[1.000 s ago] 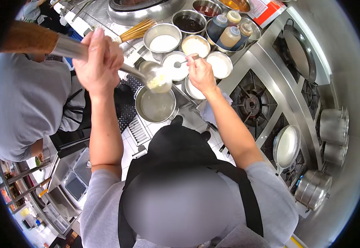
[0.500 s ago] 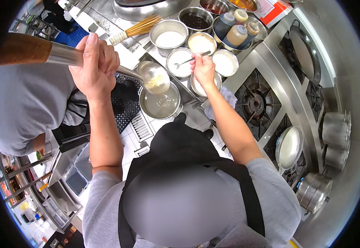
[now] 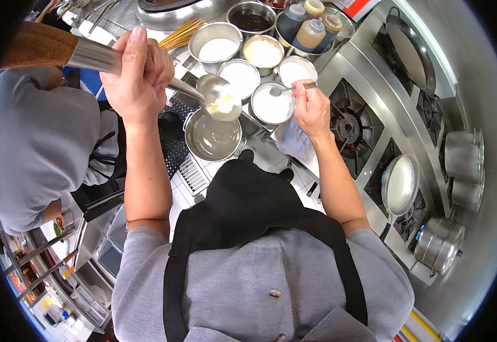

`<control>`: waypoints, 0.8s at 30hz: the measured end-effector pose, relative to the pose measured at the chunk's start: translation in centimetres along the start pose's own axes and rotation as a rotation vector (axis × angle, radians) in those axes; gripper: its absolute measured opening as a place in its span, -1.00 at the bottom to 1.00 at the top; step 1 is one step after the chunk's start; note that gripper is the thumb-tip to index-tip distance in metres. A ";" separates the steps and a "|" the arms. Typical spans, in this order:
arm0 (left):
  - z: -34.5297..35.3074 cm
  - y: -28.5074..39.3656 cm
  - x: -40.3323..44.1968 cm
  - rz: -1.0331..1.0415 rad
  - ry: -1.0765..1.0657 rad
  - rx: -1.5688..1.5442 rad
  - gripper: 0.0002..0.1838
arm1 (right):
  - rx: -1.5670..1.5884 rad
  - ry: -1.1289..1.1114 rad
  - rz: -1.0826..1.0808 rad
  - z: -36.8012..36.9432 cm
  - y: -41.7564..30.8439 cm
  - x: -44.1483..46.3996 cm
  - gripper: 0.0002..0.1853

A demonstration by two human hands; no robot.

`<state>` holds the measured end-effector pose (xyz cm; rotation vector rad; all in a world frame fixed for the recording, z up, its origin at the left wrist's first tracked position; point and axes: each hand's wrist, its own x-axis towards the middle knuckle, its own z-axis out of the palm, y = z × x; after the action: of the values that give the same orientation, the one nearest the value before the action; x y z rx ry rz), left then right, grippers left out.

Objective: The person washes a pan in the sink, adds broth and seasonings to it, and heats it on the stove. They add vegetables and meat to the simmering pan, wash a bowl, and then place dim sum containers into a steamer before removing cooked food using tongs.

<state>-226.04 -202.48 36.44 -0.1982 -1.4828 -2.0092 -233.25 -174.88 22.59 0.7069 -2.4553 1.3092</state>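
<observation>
**Bright Steel Kitchen, Two Firm Grips**

Steel everywhere: beyond the left fist runs the metal counter (image 3: 114,23), to the right hand's right sits a burner (image 3: 346,125), and white floor tiles (image 3: 268,154) show below both grips. Off to the left, a co-worker in grey (image 3: 43,131) bends over. Just past the right hand's grip, squeeze bottles (image 3: 309,34) crowd together.

And the left hand (image 3: 137,80) is closed round the ladle (image 3: 219,94), its bowl out to the right of that fist, over the edge of the pot (image 3: 192,131). Right hand (image 3: 312,111): fingers pinching a spoon (image 3: 276,91)! Half a second ago its tip was over the farther white-filled bowl (image 3: 239,78); now it's over the nearer one (image 3: 271,123), just left of the grip. That hand has swung toward the burner, uncovering the nearer bowl, while the ladle stays in the fist.
</observation>
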 end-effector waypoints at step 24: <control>2.7 -1.0 -1.0 -0.063 -0.164 -0.163 -0.58 | 0.727 0.137 0.506 0.1 2.4 -3.8 -0.67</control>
<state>-226.42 -199.51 36.14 -0.3965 -1.4385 -2.2114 -231.33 -172.75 19.16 0.0948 -2.0847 2.3974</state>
